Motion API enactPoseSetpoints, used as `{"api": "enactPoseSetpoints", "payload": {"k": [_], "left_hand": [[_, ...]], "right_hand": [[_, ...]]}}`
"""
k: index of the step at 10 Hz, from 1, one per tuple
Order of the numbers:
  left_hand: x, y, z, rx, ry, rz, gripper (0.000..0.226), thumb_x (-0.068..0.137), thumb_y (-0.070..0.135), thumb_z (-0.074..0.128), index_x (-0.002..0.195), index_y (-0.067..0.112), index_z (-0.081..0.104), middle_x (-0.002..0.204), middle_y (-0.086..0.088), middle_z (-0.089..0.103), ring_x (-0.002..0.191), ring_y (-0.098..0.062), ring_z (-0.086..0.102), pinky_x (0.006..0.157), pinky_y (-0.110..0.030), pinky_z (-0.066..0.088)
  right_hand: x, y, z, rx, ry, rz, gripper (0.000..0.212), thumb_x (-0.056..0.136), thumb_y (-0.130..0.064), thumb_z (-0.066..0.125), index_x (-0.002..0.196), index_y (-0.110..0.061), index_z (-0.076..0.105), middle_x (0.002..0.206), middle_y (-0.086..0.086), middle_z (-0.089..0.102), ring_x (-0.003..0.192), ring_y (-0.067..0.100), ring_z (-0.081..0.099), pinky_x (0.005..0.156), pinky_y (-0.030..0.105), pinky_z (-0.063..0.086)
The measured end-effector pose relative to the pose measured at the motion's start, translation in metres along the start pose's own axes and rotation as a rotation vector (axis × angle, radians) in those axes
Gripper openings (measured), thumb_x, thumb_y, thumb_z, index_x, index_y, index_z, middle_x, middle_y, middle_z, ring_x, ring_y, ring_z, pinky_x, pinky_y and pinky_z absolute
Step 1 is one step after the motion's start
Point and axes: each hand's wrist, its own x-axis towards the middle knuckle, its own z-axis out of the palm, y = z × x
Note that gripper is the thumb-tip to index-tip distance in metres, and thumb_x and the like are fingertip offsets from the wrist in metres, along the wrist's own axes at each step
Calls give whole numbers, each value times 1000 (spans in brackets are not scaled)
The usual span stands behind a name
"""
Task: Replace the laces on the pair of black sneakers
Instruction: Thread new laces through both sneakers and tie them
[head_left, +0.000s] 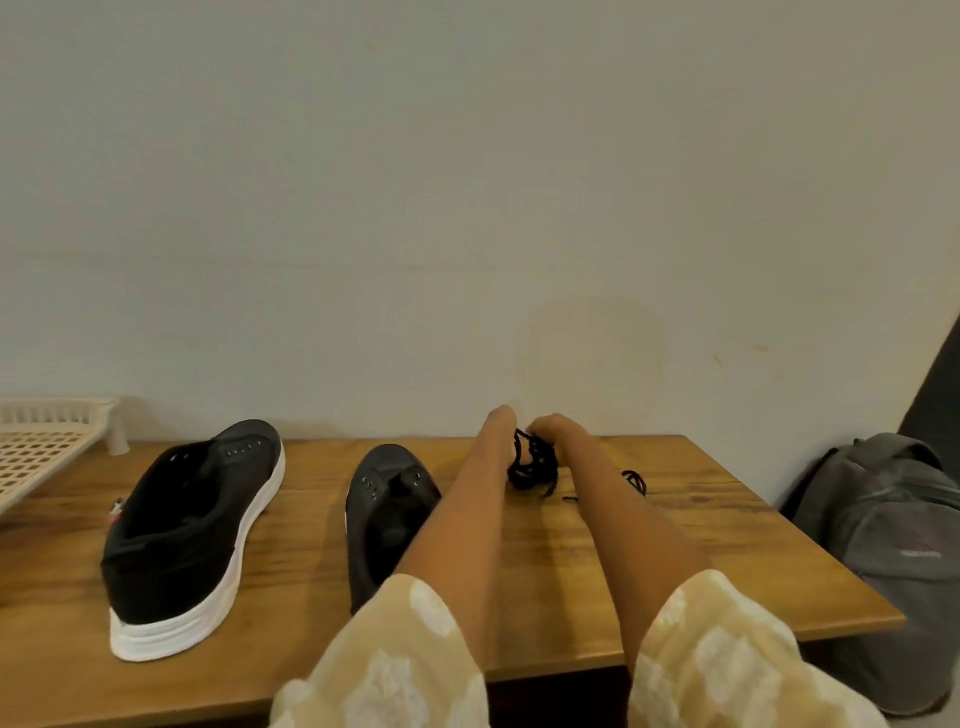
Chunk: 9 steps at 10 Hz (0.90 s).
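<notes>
Two black sneakers with white soles lie on the wooden table (701, 551), both with bare eyelets. The left sneaker (192, 530) is tipped on its side; the right sneaker (387, 514) stands upright, partly behind my left forearm. At the table's far edge my left hand (497, 423) and my right hand (550, 428) hold a bundle of black lace (532, 465) between them. Another piece of black lace (634, 480) lies on the table just right of my right forearm.
A cream plastic rack (47, 447) stands at the far left of the table. A grey backpack (893, 530) leans on the floor beside the table's right edge. A plain wall rises right behind the table.
</notes>
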Motion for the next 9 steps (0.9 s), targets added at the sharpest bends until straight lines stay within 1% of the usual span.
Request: {"api": "enactPoseSetpoints", "payload": {"k": [1,2,3,4,5,6,7,8,9], "left_hand": [[4,-7,-8,-50,7,60,45,98,34,40,131,4,45,130,-20,50,87,-26,56,73,-31,49],[-16,-11,-16,-15,-29,175,36,97,33,43,123,10,51,136,-18,50,89,-26,60,72,-32,49],[-31,14,-11,289,29,227,44,101,21,34,138,0,38,145,-20,38,131,-34,41,94,-35,40],[-42,32,-25,699,217,359,37,97,20,37,128,0,47,138,-21,42,125,-33,42,104,-41,39],[-69,40,-64,1056,291,405,26,93,19,39,107,3,53,134,-20,47,120,-34,48,101,-44,42],[-126,35,-100,1292,232,234,45,95,11,36,137,-2,37,150,-20,30,125,-34,45,98,-41,40],[-164,18,-126,1257,67,-1,60,100,16,42,149,0,12,151,-24,24,116,-40,50,83,-41,46],[-148,-14,-148,1056,70,-65,67,91,24,59,145,4,25,132,-26,48,100,-39,62,87,-45,53],[-133,-29,-154,968,165,109,41,94,17,51,131,0,46,125,-22,55,108,-38,59,87,-41,51]], "right_hand": [[13,4,-4,33,2,29,35,100,-26,43,118,3,52,118,19,56,115,34,54,96,44,46],[-8,0,-4,40,73,-85,44,102,-28,36,134,2,43,135,18,47,126,34,44,99,42,40],[-28,-9,-4,4,215,-281,37,99,-24,40,121,2,55,126,19,56,111,30,54,98,41,43],[-73,-23,4,-40,14,-401,24,99,-16,43,111,-1,57,117,15,57,94,23,56,85,37,50],[-125,-34,19,-303,-202,-394,37,99,-20,47,134,-7,48,139,11,47,107,27,56,80,36,52],[-173,-37,37,-459,-303,-336,58,93,-34,58,143,-13,37,148,8,36,112,28,54,78,36,55],[-201,-28,58,-584,-292,-331,66,89,-34,64,144,-12,35,146,12,40,114,36,57,86,43,55],[-211,-14,85,-741,-144,-436,36,91,-29,58,121,-9,54,127,14,56,111,33,56,86,36,51],[-204,-9,98,-695,88,-510,27,92,-22,50,114,-9,59,113,15,65,96,30,64,77,32,50]]}}
